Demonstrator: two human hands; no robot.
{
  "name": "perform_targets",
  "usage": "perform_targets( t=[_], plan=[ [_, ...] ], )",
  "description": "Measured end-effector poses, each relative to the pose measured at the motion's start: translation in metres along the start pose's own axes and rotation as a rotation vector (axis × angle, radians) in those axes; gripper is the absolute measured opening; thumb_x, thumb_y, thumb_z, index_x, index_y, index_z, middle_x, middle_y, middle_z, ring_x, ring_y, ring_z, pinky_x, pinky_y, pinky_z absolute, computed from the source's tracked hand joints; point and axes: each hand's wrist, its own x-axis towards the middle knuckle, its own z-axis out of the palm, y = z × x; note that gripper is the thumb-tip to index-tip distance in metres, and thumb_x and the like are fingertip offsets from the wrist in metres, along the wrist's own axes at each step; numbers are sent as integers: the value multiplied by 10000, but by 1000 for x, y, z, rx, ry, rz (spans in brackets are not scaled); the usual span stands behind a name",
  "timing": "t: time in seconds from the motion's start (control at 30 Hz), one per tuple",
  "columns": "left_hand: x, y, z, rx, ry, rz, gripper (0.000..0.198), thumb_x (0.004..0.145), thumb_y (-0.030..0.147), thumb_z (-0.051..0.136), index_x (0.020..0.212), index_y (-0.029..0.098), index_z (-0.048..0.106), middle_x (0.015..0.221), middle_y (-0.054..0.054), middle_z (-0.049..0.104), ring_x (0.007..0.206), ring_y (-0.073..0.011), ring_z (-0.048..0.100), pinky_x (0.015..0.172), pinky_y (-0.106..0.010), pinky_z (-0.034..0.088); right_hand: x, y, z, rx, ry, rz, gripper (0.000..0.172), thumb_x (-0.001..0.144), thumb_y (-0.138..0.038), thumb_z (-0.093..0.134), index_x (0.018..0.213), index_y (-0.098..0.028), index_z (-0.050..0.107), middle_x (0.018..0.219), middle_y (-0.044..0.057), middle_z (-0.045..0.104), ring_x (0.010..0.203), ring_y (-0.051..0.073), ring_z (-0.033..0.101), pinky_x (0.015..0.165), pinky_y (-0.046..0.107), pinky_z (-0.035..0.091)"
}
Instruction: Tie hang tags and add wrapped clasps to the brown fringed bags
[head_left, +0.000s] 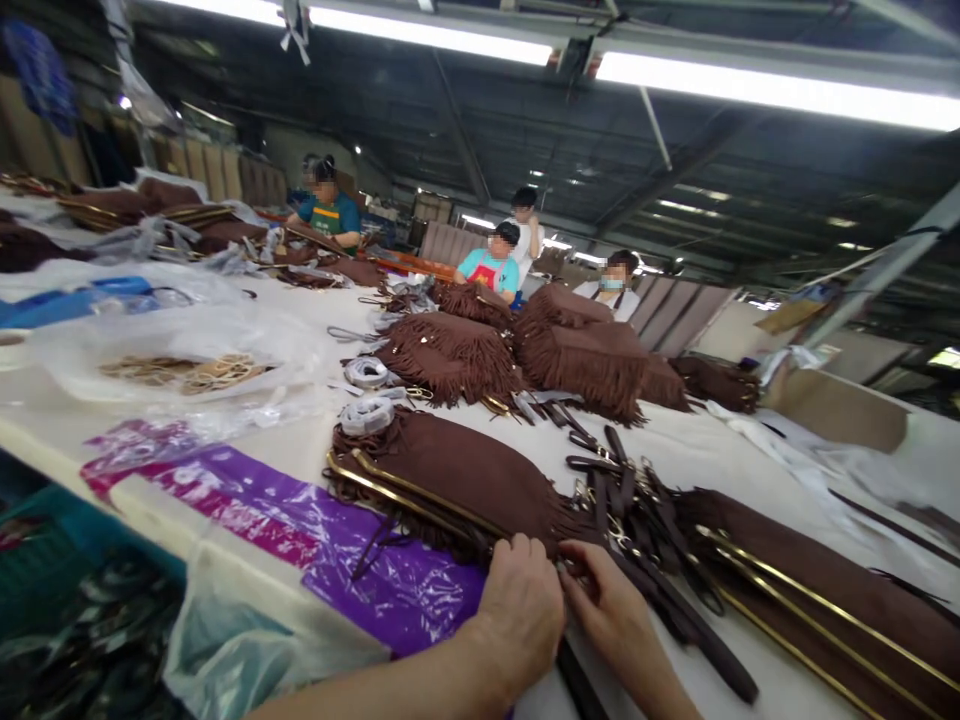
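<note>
A dark brown fringed bag (480,465) lies on the table in front of me, with a gold metal frame (405,492) along its near edge. At the bag's right end my left hand (525,600) is closed, its fingers curled over the corner. Close beside it, my right hand (611,610) is closed in a pinch around something small at that corner. A dark strap (577,680) runs down from between the hands; its upper end is hidden by the fingers. Brown straps with metal clips (619,490) lie in a heap just beyond my right hand.
Another gold-framed brown bag (840,580) lies at right. Stacks of fringed bags (577,350) stand further back. Purple plastic packaging (322,535) lies under the near bag's left side. A clear bag of tan cord loops (187,372) is at left. Several people work across the table.
</note>
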Motion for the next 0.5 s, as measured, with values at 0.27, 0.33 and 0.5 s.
perform_targets(
  t=[0.27,0.33,0.5],
  plan=[
    [8,-13,-5,-84,31,-12,226,919,250,516,983,124,694,962,-121,676,945,-268,608,758,-377,502,-2,2,13,-301,-5,-119,413,885,-249,355,1250,-160,525,1164,135,643,1035,281,629,849,439,531],
    [6,-23,-16,-70,42,-10,258,935,316,508,929,144,700,919,-104,686,895,-248,625,729,-352,508,4,10,15,-388,-29,-114,404,884,-212,309,1179,-165,581,1069,138,660,945,289,655,772,442,550],
    [-11,-72,-34,52,27,30,204,918,286,535,841,166,681,861,-73,678,838,-235,629,633,-319,494,17,26,10,-325,-64,-135,203,895,-309,512,967,-407,674,959,42,655,872,251,672,656,368,574]
  ],
)
